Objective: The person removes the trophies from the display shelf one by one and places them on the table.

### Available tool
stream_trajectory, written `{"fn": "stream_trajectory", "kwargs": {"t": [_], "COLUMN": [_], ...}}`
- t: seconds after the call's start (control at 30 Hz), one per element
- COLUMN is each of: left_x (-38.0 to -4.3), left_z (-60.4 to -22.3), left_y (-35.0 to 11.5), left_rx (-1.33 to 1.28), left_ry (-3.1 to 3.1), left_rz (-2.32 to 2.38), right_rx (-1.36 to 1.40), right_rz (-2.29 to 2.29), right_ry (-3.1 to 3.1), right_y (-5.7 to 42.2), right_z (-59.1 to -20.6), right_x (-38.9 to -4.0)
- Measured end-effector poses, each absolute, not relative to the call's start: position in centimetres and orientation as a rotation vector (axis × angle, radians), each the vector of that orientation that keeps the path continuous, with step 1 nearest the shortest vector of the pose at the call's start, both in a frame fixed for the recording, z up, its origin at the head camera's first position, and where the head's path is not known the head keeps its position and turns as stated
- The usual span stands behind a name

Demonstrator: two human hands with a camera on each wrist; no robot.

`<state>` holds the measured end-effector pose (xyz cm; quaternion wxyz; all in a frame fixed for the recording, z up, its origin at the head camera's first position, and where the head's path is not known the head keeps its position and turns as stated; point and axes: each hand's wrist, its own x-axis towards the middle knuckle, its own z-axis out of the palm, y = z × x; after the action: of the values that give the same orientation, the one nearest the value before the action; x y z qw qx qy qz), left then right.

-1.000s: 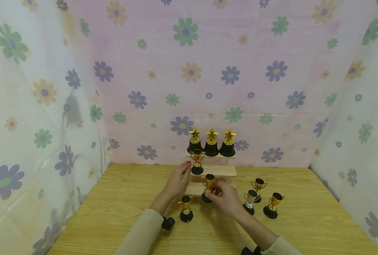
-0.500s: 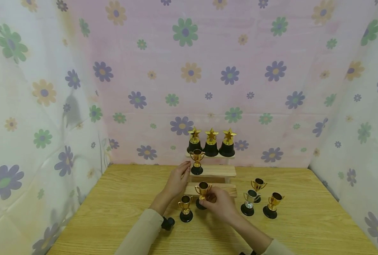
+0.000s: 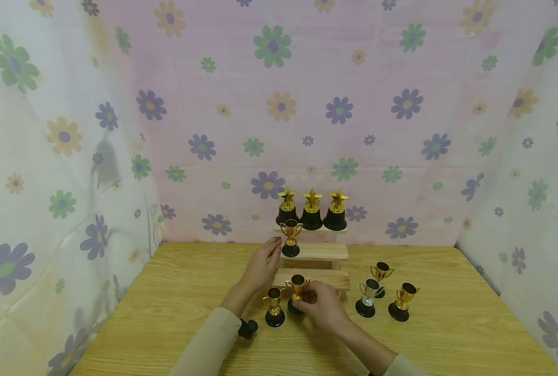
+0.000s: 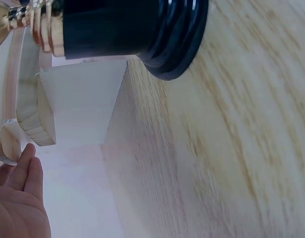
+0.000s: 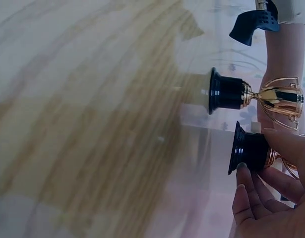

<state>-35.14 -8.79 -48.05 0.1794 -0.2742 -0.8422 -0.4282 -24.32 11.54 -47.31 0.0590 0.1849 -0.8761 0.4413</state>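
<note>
My right hand [image 3: 323, 307] pinches a small gold-coloured trophy cup [image 3: 298, 284] by its black base, in front of the lowest step of a wooden stepped stand [image 3: 326, 251]. Whether that base touches the table cannot be told. Just left of it, another gold trophy cup [image 3: 274, 300] stands upright on the table, also seen as a trophy cup [image 5: 281, 100] in the right wrist view. My left hand [image 3: 262, 266] has its fingers extended against the stand's left side; its fingertips [image 4: 29, 151] meet the wooden edge in the left wrist view. One gold trophy cup [image 3: 290, 235] stands on the middle step, at its left end.
Three gold star trophies [image 3: 312, 209] line the top step. To the right on the table [image 3: 448, 292] stand a silver trophy cup [image 3: 367, 298] and two gold ones, a rear trophy cup [image 3: 382, 271] and a front trophy cup [image 3: 403, 297]. A flowered cloth [image 3: 307, 115] hangs behind.
My right hand has carried the pinched trophy cup leftward and toward me, down from in front of the lower step to beside the standing cup. The left hand has stayed in place.
</note>
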Motion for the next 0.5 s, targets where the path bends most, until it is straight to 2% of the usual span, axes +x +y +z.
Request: {"fn": "stream_trajectory", "kwargs": {"t": [0.5], "left_x": [-35.08], "left_z": [-48.06], "left_y": [-8.67], "left_rx": [-0.755], "left_ry": [-2.377], "left_rz": [-1.207], "right_rx": [0.542], "right_rz": [1.391], "right_ry": [-2.693], "right_y": [11.33], "right_z": [-48.35], "right_x": [-24.37]}}
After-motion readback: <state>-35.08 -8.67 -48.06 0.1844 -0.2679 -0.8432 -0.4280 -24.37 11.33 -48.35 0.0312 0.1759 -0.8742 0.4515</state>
